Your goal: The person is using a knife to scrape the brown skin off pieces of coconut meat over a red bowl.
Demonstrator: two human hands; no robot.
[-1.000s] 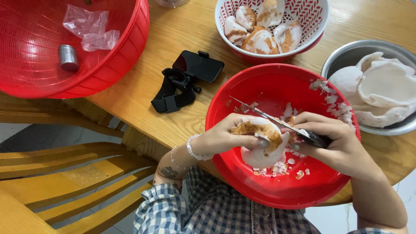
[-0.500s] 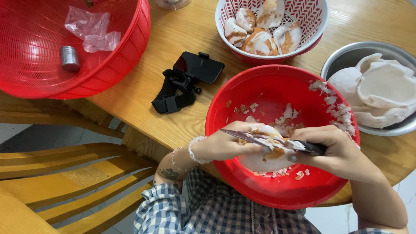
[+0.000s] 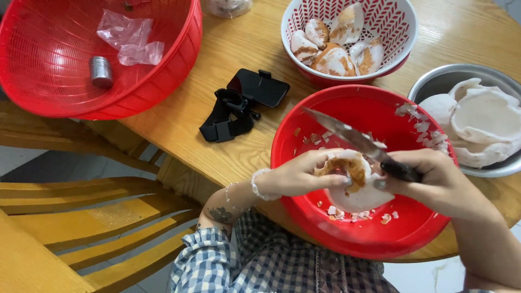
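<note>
- While my left hand (image 3: 296, 176) curls closed around the piece of coconut (image 3: 355, 184), I keep it over the near half of the red bowl (image 3: 347, 233), brown-skinned side turned up and its white rim facing my right.
- My right hand (image 3: 439, 182) is clenched on the dark handle of the knife (image 3: 358, 142); the blade's long axis runs on a slant from my fist up and to the left, tip pointing toward the far-left rim of the bowl.
- Where the blade meets the coconut I cannot quite tell: it seems to lie against the top edge of the piece.
- White and brown shavings (image 3: 418, 122) lie scattered on the bowl's floor and far wall.
- A metal bowl (image 3: 429, 84) on my right holds peeled white pieces, and a white-and-red colander (image 3: 404, 24) beyond holds pieces with brown skin.
- On the wooden table (image 3: 239, 49) a black strap with a phone mount (image 3: 241, 103) lies left of the bowl.
- At the far left, a big red basket (image 3: 173, 70) holds crumpled plastic and a small metal canister (image 3: 101, 71).
- Wooden chair slats (image 3: 92, 217) show below the table edge, over a pale floor.
</note>
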